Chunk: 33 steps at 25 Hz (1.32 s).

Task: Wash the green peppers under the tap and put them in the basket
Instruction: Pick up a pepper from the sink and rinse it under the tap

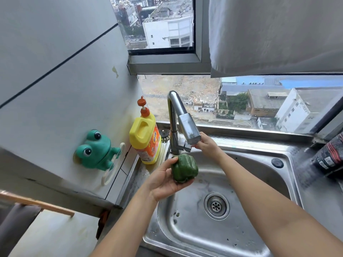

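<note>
A dark green pepper [184,167] rests in the palm of my left hand [163,180], held over the left part of the steel sink [194,232], just below the tap spout. My right hand [207,144] reaches behind the spout of the chrome tap [182,119] and its fingers close on the tap's lever at the base. No water is visible running from the spout. No basket is in view.
A yellow detergent bottle [145,138] with an orange pump stands left of the tap. A green frog holder [95,151] hangs on the left wall. A dark packet [330,154] lies on the drainboard at the right. The drain [216,205] sits mid-sink.
</note>
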{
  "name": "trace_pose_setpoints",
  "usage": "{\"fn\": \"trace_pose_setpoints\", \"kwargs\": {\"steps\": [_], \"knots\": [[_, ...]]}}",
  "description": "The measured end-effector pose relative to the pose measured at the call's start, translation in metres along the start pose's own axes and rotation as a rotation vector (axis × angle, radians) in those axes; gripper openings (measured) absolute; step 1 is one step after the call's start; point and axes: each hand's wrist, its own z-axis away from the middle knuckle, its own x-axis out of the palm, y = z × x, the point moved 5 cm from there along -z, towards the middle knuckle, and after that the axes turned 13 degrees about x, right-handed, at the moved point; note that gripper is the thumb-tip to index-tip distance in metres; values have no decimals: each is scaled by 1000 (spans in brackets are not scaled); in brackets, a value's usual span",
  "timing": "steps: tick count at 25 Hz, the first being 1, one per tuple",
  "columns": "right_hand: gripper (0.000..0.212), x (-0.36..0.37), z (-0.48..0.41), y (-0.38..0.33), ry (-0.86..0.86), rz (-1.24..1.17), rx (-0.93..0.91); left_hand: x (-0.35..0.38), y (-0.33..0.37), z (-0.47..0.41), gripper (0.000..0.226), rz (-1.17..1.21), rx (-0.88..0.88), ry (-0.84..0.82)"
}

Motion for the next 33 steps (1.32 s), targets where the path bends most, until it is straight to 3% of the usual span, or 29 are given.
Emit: {"fn": "trace_pose_setpoints", "kwargs": {"steps": [4,13,17,20,22,24,27,29,31,33], "knots": [[27,-7,4,16,22,-105,64,0,-1,4,55,34,6,-41],[24,0,1,29,72,-178,97,-1,-15,-6,51,76,-28,84],[27,3,7,18,74,-177,102,-2,-18,-8,34,-28,72,127],[24,1,23,2,-9,-182,199,-3,-14,-10,26,-82,181,146],[34,2,41,0,-18,-153,280,-2,-14,-11,24,-111,259,130],[38,7,65,0,-12,-204,349,-1,-14,-17,39,-144,350,112],[28,27,99,-12,-103,-371,352,3,-10,-24,66,-152,478,117],[19,39,113,-24,-45,-413,294,3,-6,-31,73,-103,502,149],[14,48,119,-33,84,-367,192,4,-3,-35,55,-52,489,196],[8,46,116,-37,206,-267,137,12,-7,-31,38,-70,422,143]]}}
